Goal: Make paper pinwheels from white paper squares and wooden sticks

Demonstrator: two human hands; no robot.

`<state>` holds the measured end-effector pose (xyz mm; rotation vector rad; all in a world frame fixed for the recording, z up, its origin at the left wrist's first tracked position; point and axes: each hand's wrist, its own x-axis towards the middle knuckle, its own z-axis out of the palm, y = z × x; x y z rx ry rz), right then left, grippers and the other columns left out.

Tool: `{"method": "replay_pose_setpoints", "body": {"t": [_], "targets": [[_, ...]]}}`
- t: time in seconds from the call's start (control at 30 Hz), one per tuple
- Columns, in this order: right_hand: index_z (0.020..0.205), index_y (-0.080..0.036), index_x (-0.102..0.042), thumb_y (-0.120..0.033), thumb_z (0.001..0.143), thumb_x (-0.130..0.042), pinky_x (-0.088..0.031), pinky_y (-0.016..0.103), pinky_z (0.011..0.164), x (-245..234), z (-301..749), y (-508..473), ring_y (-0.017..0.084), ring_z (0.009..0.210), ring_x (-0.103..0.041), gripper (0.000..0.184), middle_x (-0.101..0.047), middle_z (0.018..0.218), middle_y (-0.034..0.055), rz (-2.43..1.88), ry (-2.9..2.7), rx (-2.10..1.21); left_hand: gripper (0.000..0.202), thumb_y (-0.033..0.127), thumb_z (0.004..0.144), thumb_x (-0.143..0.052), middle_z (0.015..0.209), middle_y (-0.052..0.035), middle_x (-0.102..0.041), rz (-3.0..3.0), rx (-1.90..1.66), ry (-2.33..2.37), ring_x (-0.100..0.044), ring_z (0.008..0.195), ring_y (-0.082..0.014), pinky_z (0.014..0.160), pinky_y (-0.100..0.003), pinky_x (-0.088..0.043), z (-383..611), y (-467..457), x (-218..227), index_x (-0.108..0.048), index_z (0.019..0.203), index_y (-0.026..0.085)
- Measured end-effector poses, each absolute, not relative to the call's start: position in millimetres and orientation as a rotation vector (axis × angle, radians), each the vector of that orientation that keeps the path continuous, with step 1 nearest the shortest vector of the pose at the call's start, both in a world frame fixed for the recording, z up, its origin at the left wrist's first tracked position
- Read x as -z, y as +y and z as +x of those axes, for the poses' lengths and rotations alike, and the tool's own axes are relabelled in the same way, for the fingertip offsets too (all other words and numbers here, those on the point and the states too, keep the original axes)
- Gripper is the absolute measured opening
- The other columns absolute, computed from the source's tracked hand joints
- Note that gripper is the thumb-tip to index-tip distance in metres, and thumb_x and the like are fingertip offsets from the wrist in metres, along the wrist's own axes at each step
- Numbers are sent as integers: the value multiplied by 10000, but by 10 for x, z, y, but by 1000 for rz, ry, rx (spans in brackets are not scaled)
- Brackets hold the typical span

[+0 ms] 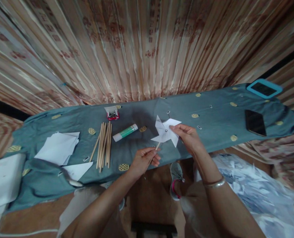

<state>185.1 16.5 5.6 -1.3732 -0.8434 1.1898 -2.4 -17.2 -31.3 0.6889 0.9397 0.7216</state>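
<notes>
A white paper pinwheel (163, 129) with a metal pin at its centre is held up over the near edge of the cloth. My left hand (145, 159) is closed round its wooden stick (158, 145), just below the paper blades. At the pinwheel's right side, my right hand (186, 134) pinches a blade between thumb and fingers. Left of the hands lies a green and white glue stick (126, 132). Beyond it are a bundle of wooden sticks (104, 145) and a small red box (112, 114) of pins with its lid up.
A stack of white paper (59, 147) and a folded paper piece (78, 171) lie at left, near a white device (5, 180) with a cable. A dark phone (255, 122) and a blue-framed tablet (264, 88) lie at right. A plastic bag (256, 188) is on the floor.
</notes>
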Motion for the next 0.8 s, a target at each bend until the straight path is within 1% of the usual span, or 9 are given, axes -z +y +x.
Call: {"method": "replay_pose_setpoints", "body": {"t": [0.13, 0.4, 0.5, 0.63, 0.7, 0.8], "targets": [[541, -186, -648, -493, 489, -857, -344, 234, 532, -82, 1801, 151, 81, 501, -465, 375, -612, 536, -39, -1382, -836, -1213, 444, 424, 614, -819, 595, -23, -657, 682, -752, 940, -578, 457, -98, 478, -229, -480, -35, -163, 305, -710, 867, 77], [566, -184, -677, -493, 507, -858, -337, 235, 514, -52, 1741, 104, 79, 488, -459, 364, -627, 538, -29, -1375, -819, -1277, 505, 442, 589, -825, 602, -20, -669, 658, -800, 930, -579, 446, -99, 476, -227, -482, -64, -160, 312, -690, 914, 81], [589, -189, -699, -467, 518, -862, -363, 236, 514, -27, 1714, 91, 87, 495, -489, 331, -655, 560, -19, -1344, -779, -1324, 516, 456, 573, -828, 605, -15, -672, 658, -801, 928, -582, 449, -97, 478, -221, -478, -69, -155, 293, -688, 910, 92], [643, -202, -735, -417, 486, -877, -421, 240, 531, -43, 1648, 100, 112, 518, -554, 302, -688, 584, -11, -1315, -700, -1364, 493, 464, 587, -814, 608, -10, -669, 685, -797, 935, -574, 452, -94, 479, -221, -465, -74, -155, 283, -691, 900, 104], [647, -211, -739, -398, 478, -877, -447, 250, 546, -65, 1613, 112, 127, 532, -582, 288, -702, 601, -8, -1305, -683, -1371, 479, 464, 602, -799, 616, -14, -669, 713, -798, 948, -562, 452, -92, 460, -216, -440, -77, -155, 292, -694, 903, 106], [637, -224, -728, -384, 484, -873, -469, 270, 566, -86, 1569, 128, 148, 548, -608, 265, -711, 619, -10, -1282, -692, -1381, 462, 463, 629, -770, 629, -23, -669, 765, -795, 972, -533, 444, -81, 415, -200, -363, -86, -154, 311, -702, 914, 105]]}}
